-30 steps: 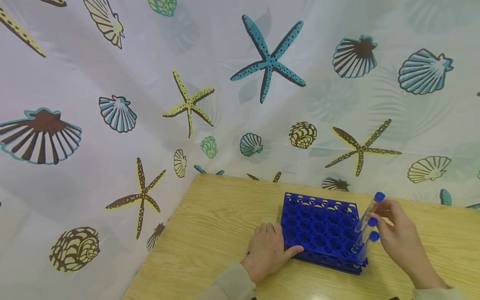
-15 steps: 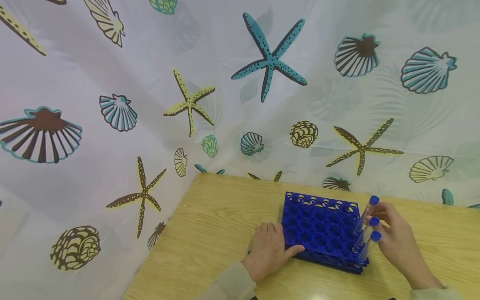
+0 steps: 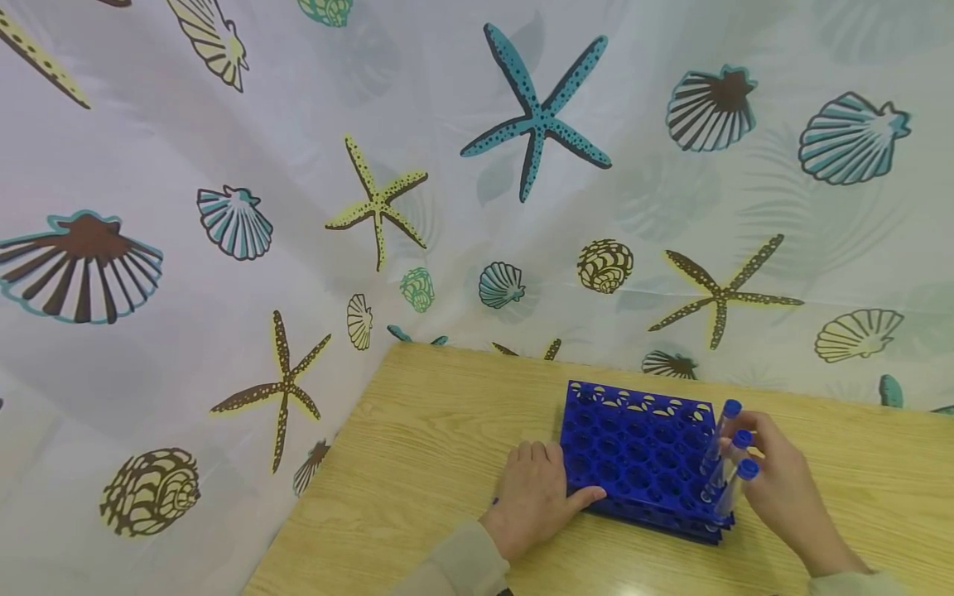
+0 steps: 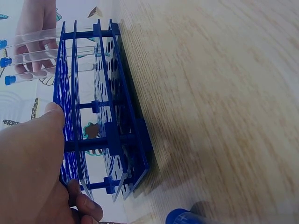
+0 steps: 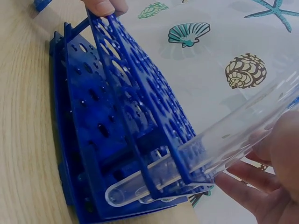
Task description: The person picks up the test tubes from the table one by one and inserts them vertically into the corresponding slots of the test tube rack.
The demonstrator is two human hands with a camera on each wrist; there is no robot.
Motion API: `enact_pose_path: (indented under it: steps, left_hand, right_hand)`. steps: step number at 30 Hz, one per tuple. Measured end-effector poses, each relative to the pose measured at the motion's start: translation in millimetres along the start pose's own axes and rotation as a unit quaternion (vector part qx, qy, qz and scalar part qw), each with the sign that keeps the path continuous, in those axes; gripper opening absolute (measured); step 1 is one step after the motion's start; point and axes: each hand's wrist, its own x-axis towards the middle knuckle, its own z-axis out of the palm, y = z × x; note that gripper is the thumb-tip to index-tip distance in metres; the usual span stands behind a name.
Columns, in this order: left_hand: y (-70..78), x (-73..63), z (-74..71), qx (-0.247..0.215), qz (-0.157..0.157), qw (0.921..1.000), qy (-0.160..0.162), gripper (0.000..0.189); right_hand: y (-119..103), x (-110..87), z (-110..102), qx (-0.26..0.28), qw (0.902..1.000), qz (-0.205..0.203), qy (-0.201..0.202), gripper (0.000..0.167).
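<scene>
A blue test tube rack (image 3: 641, 495) stands on the table, with three clear, blue-capped test tubes leaning in its right end column. At its front left corner my left hand (image 3: 531, 497) grips the rack, thumb along the front of the top plate and fingers by the left side. The rearmost test tube (image 3: 720, 439) is pinched by my right hand (image 3: 782, 484), its lower part inside the rack. Nearer me are the middle test tube (image 3: 736, 451) and the front test tube (image 3: 734, 492). In the right wrist view, a rounded tube bottom (image 5: 120, 193) shows between the rack's plates.
A blue cap-like piece (image 4: 180, 217) lies on the table beside my left wrist, mostly cut off in the left wrist view. Behind the wooden table (image 3: 432, 414) hangs a white curtain (image 3: 447, 74) printed with shells and starfish.
The rearmost test tube has sunk lower into the rack and its cap has shifted left. My right hand has moved left and down with it. My left hand keeps its place.
</scene>
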Motion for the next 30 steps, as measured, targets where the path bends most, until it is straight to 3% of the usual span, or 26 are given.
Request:
enact_pose_path:
  steps: [8,23,30]
  left_hand:
    - [0.4,0.3,-0.9,-0.006,-0.003,1.0000,-0.003,0.080]
    - [0.5,1.0,-1.8,-0.021,-0.008,0.9997,-0.014,0.080]
    - [-0.1,0.2,-2.2,-0.015,-0.003,0.9998,-0.010,0.080]
  right_hand:
    - [3.0,-0.6,2.2,-0.019,0.9998,0.001,0.001,0.014]
    - [5.9,-2.9,1.2,0.006,1.0000,0.000,0.000,0.023]
    - [8.2,-6.7,-0.8,-0.007,0.9999,0.011,-0.007,0.019]
